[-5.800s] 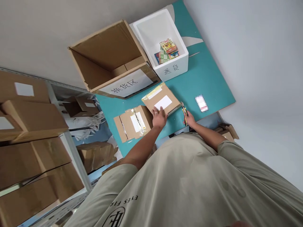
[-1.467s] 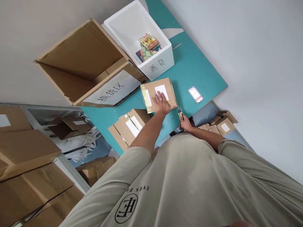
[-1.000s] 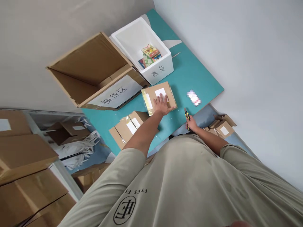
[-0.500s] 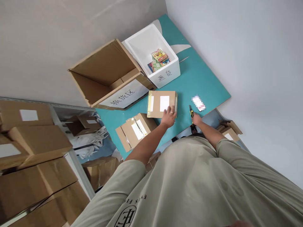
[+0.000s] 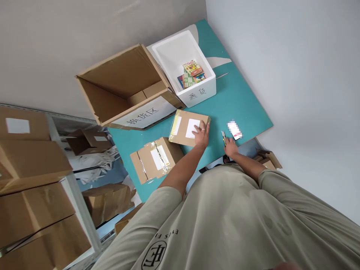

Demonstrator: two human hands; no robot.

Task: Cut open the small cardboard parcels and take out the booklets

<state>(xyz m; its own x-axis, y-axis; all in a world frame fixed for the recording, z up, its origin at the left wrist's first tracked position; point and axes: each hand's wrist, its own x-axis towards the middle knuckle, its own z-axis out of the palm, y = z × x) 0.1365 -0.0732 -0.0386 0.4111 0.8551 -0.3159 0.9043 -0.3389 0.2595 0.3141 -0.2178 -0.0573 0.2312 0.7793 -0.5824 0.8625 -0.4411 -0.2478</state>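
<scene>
My left hand (image 5: 201, 134) rests with spread fingers on the right end of a taped cardboard box (image 5: 184, 129), partly over its white label. The box lies at a slant on the teal table (image 5: 244, 101). Near the table's front edge, my right hand (image 5: 231, 147) is closed on a utility knife (image 5: 224, 138). Its blade is out and points away from me, while the fingers cover the rear of the handle. Just beyond that hand lies a blurred-out, phone-shaped object (image 5: 234, 130). A second taped carton (image 5: 160, 157) sits to the left of the first box.
Behind the boxes stand a large open carton (image 5: 146, 112) with a handwritten sign and a white foam box (image 5: 201, 95) holding several colourful booklets (image 5: 192, 71). Shelves with stacked cartons (image 5: 36, 161) fill the left. A wall (image 5: 295, 75) runs along the table's right side.
My view has shifted slightly. The box under my left hand has turned a little clockwise, and that hand reaches farther onto its top. The knife has changed angle, with less of its handle showing.
</scene>
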